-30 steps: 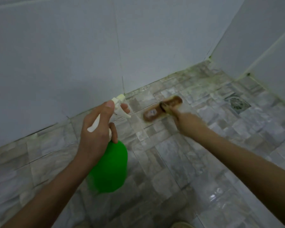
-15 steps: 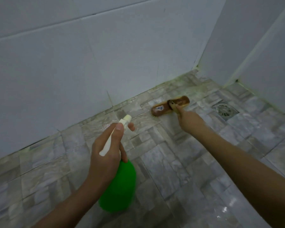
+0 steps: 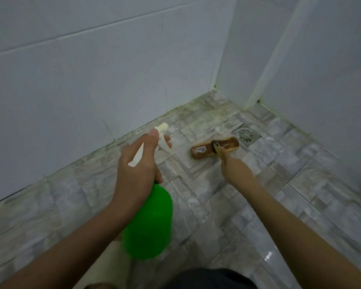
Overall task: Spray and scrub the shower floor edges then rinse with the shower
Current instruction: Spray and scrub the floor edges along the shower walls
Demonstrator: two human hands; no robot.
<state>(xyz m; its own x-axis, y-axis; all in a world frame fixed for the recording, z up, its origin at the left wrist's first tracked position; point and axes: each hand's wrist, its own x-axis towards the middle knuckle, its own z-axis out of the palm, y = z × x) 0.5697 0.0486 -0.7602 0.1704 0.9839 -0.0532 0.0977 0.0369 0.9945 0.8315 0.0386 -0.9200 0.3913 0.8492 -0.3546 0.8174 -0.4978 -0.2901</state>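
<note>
My left hand [image 3: 137,163] grips a green spray bottle [image 3: 149,224] by its white trigger head [image 3: 162,135], nozzle pointing at the floor edge [image 3: 133,136] where the wall meets the tiles. My right hand [image 3: 234,166] holds the handle of a brown scrub brush [image 3: 204,150], whose head lies flat on the grey stone-pattern floor [image 3: 206,190] to the right of the nozzle. Greenish grime runs along the grout line at the wall base.
A metal floor drain [image 3: 245,134] sits just beyond the brush, near the corner. White tiled walls [image 3: 92,80] close in on the left and the right. A dark garment and a pale foot show at the bottom edge.
The view has swung toward the corner. The brush has slid right along the floor, closer to the drain, and the spray bottle has followed it along the wall edge.
</note>
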